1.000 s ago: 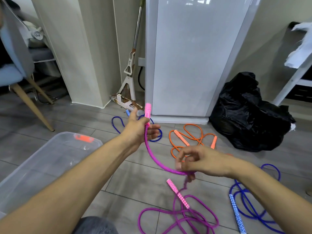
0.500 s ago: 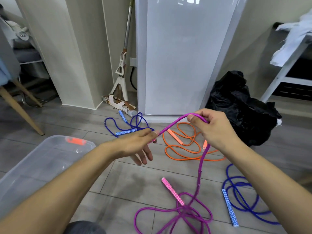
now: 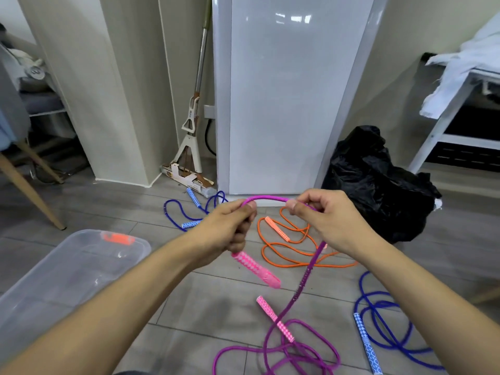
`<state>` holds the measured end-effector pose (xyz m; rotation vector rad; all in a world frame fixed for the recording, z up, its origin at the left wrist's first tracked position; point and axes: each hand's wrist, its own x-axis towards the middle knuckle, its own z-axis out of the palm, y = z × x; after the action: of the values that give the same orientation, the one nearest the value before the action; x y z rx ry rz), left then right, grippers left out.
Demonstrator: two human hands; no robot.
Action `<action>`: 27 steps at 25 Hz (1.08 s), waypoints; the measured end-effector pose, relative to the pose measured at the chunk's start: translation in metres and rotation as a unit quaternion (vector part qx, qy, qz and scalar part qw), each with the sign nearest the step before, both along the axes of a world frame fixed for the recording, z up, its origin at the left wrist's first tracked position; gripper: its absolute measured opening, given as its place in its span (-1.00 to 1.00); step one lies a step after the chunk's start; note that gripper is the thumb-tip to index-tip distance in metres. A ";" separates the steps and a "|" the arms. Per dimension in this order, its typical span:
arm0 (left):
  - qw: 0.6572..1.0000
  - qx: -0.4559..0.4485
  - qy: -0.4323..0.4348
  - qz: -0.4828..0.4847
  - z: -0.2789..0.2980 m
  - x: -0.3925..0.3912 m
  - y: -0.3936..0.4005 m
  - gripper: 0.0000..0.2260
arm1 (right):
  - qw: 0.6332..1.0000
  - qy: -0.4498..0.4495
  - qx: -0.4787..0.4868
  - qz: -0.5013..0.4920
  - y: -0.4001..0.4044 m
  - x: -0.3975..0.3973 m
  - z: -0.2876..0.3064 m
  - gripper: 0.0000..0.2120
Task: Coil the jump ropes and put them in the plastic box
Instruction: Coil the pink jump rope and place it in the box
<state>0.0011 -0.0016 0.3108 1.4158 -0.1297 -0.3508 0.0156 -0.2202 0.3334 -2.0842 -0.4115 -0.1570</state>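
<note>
Purple cord arches between the two hands: the left hand (image 3: 230, 228) curls round the purple jump rope (image 3: 305, 282) near its pink patterned handle (image 3: 255, 269), which juts down and out below the fist, while the right hand (image 3: 327, 220) pinches the cord between thumb and fingers (image 3: 293, 205). From the right hand the rope hangs to a loose tangle on the floor, where its second pink handle (image 3: 274, 319) lies; the tangle's lower part is cut off by the frame edge.

The clear plastic box (image 3: 67, 277) sits open at lower left, smooth-walled with an orange clip at its far rim, partly hidden behind the left forearm. Bare grey floor planks lie between the box and the ropes.

An orange jump rope (image 3: 286, 250) sprawls just beyond the hands. One blue jump rope (image 3: 189, 209) lies by the white cabinet (image 3: 284, 90); another blue rope (image 3: 378, 320) curls at lower right, running out of view. A crumpled black bag (image 3: 378, 182) sits well apart, to the right.
</note>
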 end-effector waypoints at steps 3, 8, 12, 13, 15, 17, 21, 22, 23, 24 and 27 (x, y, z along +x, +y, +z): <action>0.988 -0.063 0.032 0.136 -0.004 0.015 0.023 -0.72 | 0.998 0.040 -0.044 0.014 -0.024 0.004 0.002 -0.73; 0.966 -0.096 0.130 0.199 -0.013 0.023 0.037 -0.77 | 0.995 0.097 0.029 -0.023 -0.047 0.014 -0.003 -0.70; 0.972 -0.120 0.134 0.152 0.001 0.018 0.017 -0.80 | 0.994 0.055 0.074 -0.053 -0.006 0.011 0.005 -0.67; 0.975 -0.123 0.123 0.141 0.004 0.015 0.011 -0.80 | 0.996 0.040 0.063 -0.042 0.008 0.007 0.006 -0.68; 0.981 -0.107 0.097 0.127 0.007 0.011 0.001 -0.74 | 1.000 0.002 -0.001 -0.017 0.031 -0.002 0.006 -0.70; 0.984 -0.096 0.075 0.132 0.010 0.008 -0.008 -0.67 | 0.998 -0.018 -0.060 0.011 0.048 -0.012 0.002 -0.70; 0.984 -0.102 0.069 0.128 0.012 0.008 -0.011 -0.68 | 0.990 -0.049 -0.120 0.062 0.067 -0.024 -0.011 -0.73; 0.985 -0.102 0.075 0.120 0.012 0.008 -0.010 -0.69 | 0.988 -0.059 -0.130 0.062 0.068 -0.024 -0.014 -0.78; 0.986 -0.096 0.080 0.111 0.012 0.008 -0.008 -0.72 | 0.986 -0.066 -0.138 0.063 0.067 -0.023 -0.016 -0.82; 0.988 -0.084 0.082 0.105 0.011 0.007 -0.007 -0.75 | 0.984 -0.070 -0.150 0.064 0.066 -0.021 -0.016 -0.83; 0.993 -0.049 0.055 0.091 0.011 0.003 -0.007 -0.73 | 0.974 -0.090 -0.193 0.072 0.064 -0.021 -0.014 -0.84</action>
<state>0.0039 -0.0086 0.3215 1.2964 0.0712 -0.2658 -0.0054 -0.1562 0.3194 -2.4183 -0.7502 -0.1935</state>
